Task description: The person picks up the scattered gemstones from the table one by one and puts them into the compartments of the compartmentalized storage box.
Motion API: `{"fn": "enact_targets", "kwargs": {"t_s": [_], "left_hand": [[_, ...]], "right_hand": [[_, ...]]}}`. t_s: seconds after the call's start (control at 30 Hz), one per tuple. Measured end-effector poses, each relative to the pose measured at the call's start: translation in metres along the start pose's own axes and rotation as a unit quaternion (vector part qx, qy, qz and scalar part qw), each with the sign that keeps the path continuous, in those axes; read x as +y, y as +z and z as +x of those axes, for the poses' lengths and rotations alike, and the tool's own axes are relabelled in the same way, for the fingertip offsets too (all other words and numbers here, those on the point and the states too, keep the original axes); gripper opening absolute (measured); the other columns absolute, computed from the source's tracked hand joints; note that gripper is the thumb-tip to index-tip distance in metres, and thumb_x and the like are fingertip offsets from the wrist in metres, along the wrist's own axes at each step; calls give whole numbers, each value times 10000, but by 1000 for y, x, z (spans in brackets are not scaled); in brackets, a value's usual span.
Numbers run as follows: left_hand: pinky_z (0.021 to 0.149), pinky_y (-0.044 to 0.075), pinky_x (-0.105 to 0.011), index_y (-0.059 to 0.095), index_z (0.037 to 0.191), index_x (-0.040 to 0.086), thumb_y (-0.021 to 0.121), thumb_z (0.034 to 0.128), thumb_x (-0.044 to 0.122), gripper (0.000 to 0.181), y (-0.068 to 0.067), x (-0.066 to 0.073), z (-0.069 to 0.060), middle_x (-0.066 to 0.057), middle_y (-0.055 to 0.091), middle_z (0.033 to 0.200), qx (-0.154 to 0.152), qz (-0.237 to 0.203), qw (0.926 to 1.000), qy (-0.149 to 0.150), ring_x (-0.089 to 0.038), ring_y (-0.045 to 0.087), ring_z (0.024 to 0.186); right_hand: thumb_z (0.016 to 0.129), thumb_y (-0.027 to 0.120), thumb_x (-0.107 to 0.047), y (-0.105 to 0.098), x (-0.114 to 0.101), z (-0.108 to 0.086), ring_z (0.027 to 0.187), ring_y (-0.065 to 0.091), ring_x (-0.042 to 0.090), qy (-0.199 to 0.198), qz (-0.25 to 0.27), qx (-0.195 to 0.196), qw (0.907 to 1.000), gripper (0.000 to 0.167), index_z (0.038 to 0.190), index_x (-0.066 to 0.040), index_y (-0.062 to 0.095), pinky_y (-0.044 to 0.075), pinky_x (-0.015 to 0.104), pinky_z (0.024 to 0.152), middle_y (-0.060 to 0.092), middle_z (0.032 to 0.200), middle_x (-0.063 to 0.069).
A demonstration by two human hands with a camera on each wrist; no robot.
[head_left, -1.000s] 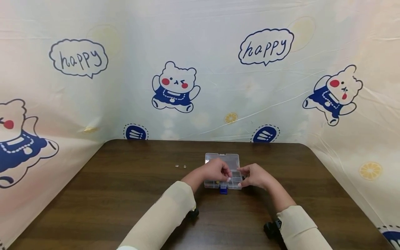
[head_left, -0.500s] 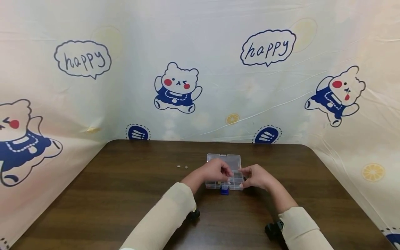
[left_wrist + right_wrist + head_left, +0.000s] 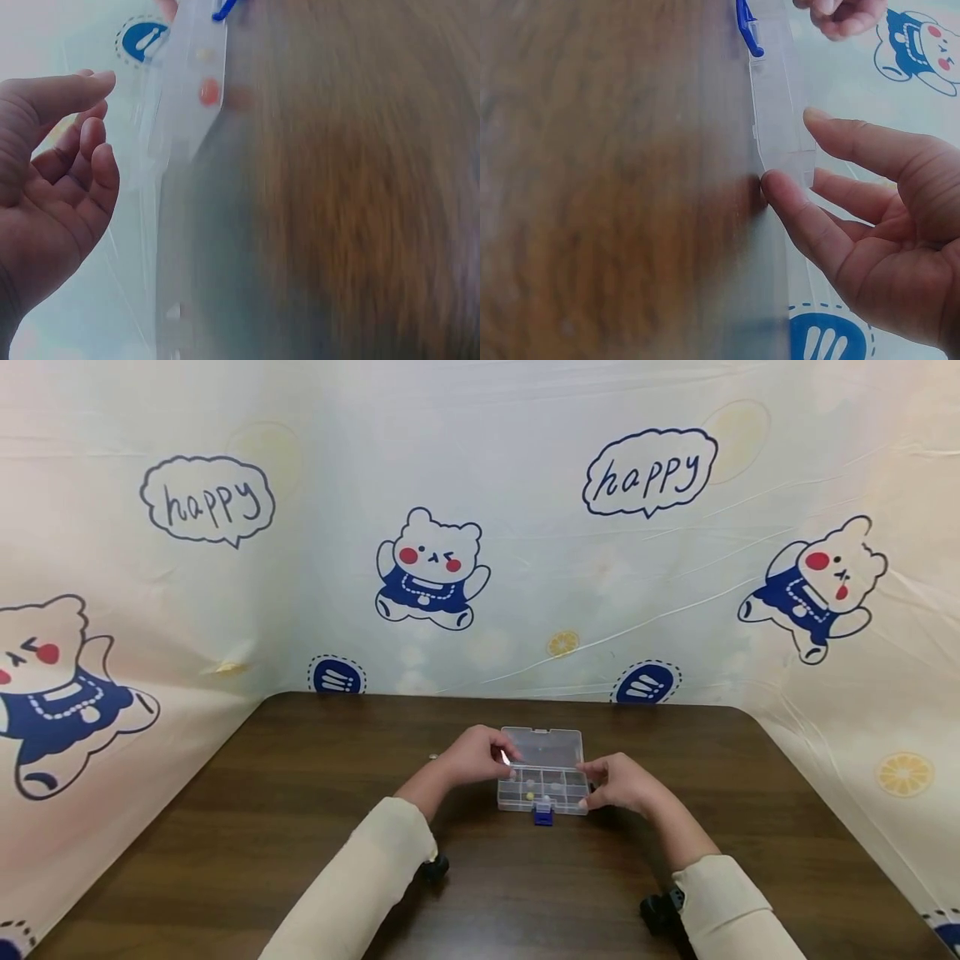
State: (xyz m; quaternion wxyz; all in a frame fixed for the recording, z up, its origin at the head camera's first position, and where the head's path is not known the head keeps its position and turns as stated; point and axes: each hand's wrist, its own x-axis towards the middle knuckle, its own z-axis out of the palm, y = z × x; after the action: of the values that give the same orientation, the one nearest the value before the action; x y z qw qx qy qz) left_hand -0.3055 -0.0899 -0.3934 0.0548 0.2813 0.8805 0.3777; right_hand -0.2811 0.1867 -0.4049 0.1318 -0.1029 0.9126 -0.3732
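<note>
A clear plastic compartment box lies on the table, its lid swung up at the back and a blue latch at the front. Inside I see a yellow bead and a few pale pieces; an orange-red bead shows through the wall in the left wrist view. By the box's left back corner is my left hand, fingers loosely bent and nothing visible between them. My right hand holds the right end, thumb at the front corner and fingers towards the back.
One tiny clear piece lies on the brown table beyond the left forearm. Behind the table hangs a printed cloth with bears. Dark wrist cameras hang under both sleeves.
My left hand has moved left and back from over the compartments, uncovering them. It now hides one of the two tiny pieces on the table. The right hand stays at the box's end.
</note>
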Motion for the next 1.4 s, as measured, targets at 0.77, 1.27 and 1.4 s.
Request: {"fn": "enact_targets", "kwargs": {"t_s": [0.77, 1.27, 1.4], "left_hand": [[814, 522, -344, 744, 1017, 67, 776, 801, 4, 227, -49, -49, -35, -65, 674, 1005, 651, 16, 9915, -1125, -207, 561, 862], [793, 522, -352, 740, 1040, 58, 780, 776, -23, 278, -63, -79, -47, -74, 660, 990, 690, -70, 9870, -1449, -214, 561, 890], [799, 524, -356, 742, 1034, 62, 813, 767, 26, 278, -62, -84, -47, -65, 669, 993, 677, -18, 9867, -1481, -207, 573, 896]], "right_hand": [[702, 879, -119, 1, 2, -1, 1111, 584, 278, 98, 31, 45, 9999, 636, 1283, -32, 634, 435, 500, 986, 619, 1252, 196], [700, 879, -110, 1, 2, 0, 1093, 588, 276, 44, 38, 69, 10000, 637, 1280, -22, 633, 441, 503, 979, 628, 1234, 190], [701, 879, -113, 1, 2, -1, 1102, 585, 279, 72, 48, 54, 9999, 634, 1281, -31, 635, 438, 504, 982, 625, 1238, 186]]}}
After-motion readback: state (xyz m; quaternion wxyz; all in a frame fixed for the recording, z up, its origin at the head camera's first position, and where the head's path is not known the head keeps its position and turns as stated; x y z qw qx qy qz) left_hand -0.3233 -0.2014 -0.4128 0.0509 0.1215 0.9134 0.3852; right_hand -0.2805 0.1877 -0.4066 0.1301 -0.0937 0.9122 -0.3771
